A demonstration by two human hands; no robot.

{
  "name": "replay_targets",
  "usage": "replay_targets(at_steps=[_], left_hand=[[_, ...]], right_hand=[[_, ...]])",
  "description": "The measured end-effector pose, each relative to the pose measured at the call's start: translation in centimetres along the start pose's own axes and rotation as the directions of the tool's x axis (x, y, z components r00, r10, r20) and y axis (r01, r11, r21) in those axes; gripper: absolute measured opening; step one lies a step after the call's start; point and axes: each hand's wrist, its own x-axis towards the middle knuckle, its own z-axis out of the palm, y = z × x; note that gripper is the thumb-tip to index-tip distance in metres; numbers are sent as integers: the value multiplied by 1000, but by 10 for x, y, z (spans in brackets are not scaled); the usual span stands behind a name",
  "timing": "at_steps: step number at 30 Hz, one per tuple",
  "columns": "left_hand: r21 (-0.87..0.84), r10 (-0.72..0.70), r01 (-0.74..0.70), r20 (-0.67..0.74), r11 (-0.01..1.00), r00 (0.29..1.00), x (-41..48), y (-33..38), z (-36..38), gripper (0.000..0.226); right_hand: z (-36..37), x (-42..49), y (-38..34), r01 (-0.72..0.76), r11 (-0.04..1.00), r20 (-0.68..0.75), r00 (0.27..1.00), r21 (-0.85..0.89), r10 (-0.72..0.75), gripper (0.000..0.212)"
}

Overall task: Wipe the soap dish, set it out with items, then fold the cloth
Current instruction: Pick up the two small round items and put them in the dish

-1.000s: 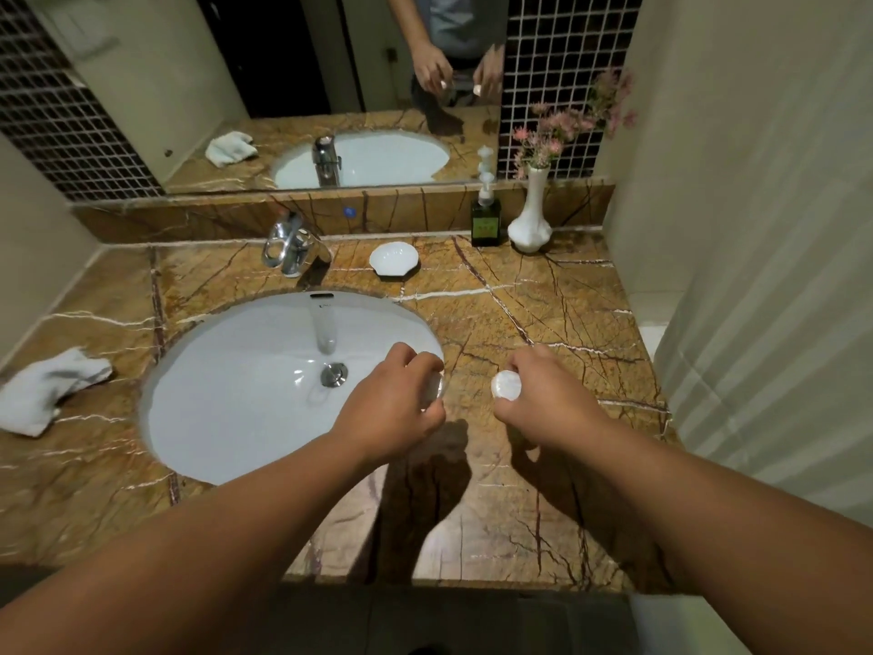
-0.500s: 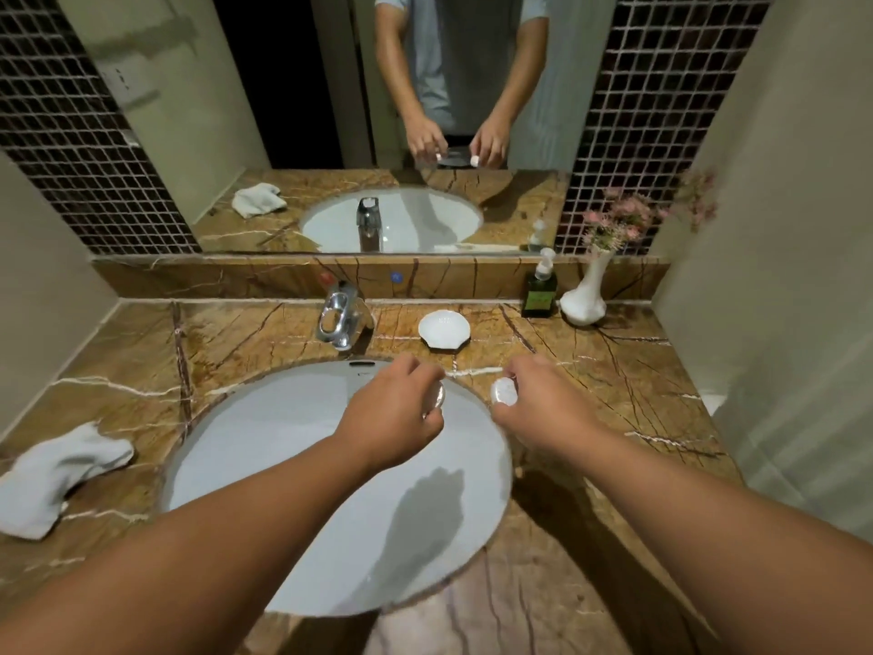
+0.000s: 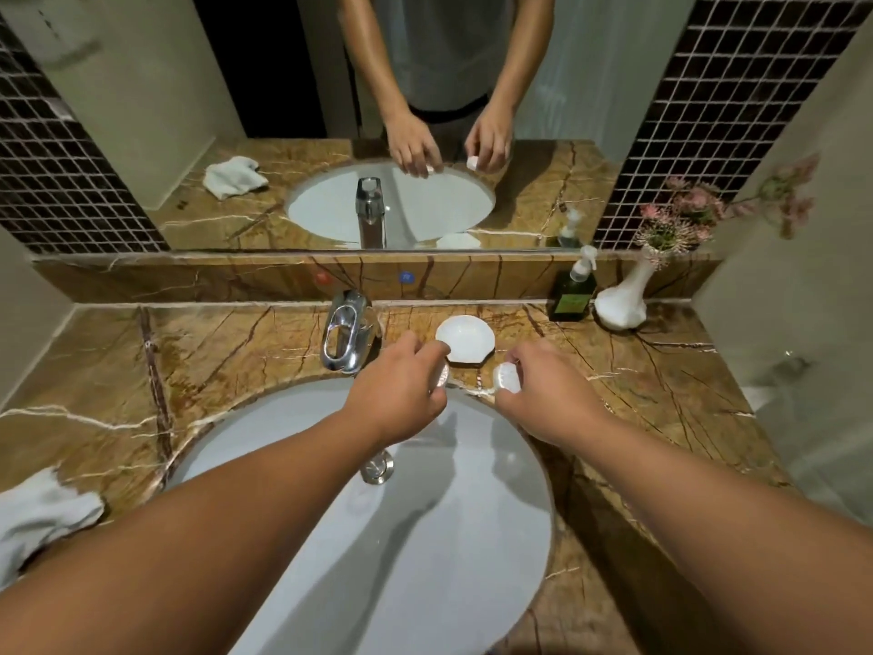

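A white shell-shaped soap dish (image 3: pixel 465 340) lies on the marble counter behind the basin, right of the tap. My left hand (image 3: pixel 401 392) hovers just in front of the dish, closed on a small pale round item (image 3: pixel 442 374) that is mostly hidden by the fingers. My right hand (image 3: pixel 543 394) is beside it to the right, pinching a small white round soap (image 3: pixel 506 376) a short way from the dish's front edge. A crumpled white cloth (image 3: pixel 38 517) rests at the counter's left front.
A white basin (image 3: pixel 425 536) sits under both forearms, with a chrome tap (image 3: pixel 345 335) behind it. A dark green pump bottle (image 3: pixel 574 293) and a white vase (image 3: pixel 621 304) with pink flowers stand at the back right. A mirror lines the back wall.
Both hands have moved forward from the basin's front edge to just before the soap dish, still carrying their small items. The view has tilted up toward the mirror.
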Motion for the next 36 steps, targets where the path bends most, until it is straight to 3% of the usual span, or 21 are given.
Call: replay_targets(at_steps=[3,13,31,36], left_hand=[[-22,1,-1,-1,1000,1000,17,-4,10,47],[6,-10,10,55,1000,998,76,-11,38,17],[130,28,-38,75,991,997,129,-10,72,10],[114,39,-46,61,992,997,129,-15,70,23]], right_hand=[[5,14,10,5,999,14,1000,31,-5,41],[21,54,33,-32,995,75,997,94,25,50],[40,84,51,-47,988,85,996,148,35,51],[40,86,51,-28,991,71,997,134,18,49]])
